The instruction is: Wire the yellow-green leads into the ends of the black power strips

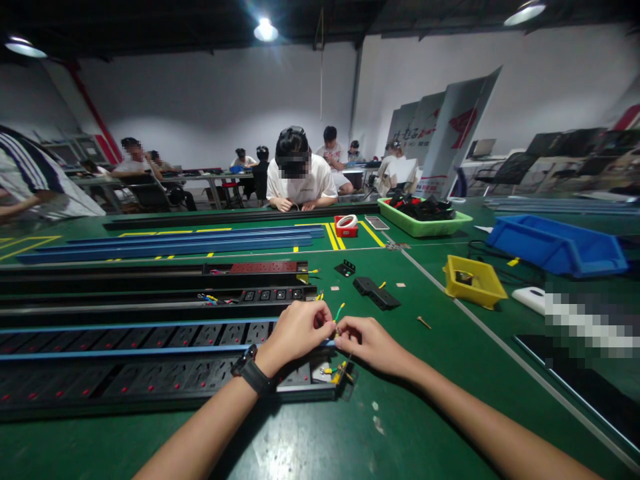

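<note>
My left hand (pixel 303 327), with a dark watch on its wrist, reaches over the right end of a blue-edged power strip (pixel 200 335). Its thumb and fingers are pinched near a yellow-green wire (pixel 341 311). From the right, my right hand (pixel 367 340) meets it, fingertips closed at the same strip end. What the fingertips hold is too small to tell. Nearest to me lies a black power strip (pixel 165 379) with red dots, its right end showing yellow-green wires (pixel 336 371). Behind are a strip with black sockets (pixel 273 294) and one with red sockets (pixel 263 268).
Right of the strips lie a black bracket part (pixel 376 293) and a screw (pixel 424 323). Farther right are a yellow bin (pixel 475 283), a blue bin (pixel 555 247) and a green basket (pixel 425 227). A person (pixel 300 173) sits across the green table.
</note>
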The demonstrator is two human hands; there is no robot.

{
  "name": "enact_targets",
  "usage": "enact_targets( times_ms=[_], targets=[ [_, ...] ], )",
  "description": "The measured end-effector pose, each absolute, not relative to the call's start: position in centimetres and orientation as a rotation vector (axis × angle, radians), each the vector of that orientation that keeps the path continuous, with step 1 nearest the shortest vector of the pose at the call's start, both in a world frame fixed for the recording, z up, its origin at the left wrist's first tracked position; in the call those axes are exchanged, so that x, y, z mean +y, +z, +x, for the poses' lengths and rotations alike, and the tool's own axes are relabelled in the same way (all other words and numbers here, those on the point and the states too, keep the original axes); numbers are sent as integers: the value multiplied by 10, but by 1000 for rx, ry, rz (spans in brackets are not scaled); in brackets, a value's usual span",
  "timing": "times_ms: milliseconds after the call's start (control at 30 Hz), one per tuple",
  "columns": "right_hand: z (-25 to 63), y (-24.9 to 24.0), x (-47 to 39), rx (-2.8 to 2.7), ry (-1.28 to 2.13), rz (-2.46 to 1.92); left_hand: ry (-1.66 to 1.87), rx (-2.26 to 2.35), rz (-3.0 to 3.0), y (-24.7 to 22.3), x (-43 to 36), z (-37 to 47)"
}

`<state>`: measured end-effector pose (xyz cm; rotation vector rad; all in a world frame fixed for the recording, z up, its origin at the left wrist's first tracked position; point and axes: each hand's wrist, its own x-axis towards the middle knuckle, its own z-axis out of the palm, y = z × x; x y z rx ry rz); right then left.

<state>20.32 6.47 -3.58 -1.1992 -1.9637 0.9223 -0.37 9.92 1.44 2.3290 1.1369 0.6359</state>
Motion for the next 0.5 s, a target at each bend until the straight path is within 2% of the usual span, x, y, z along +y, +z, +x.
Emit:
enact_targets(
  times_ms=[500],
  targets=[
    [204, -38, 66, -1984, 884, -1210, 597, 1204, 2398, 19, 94, -2]
  ],
)
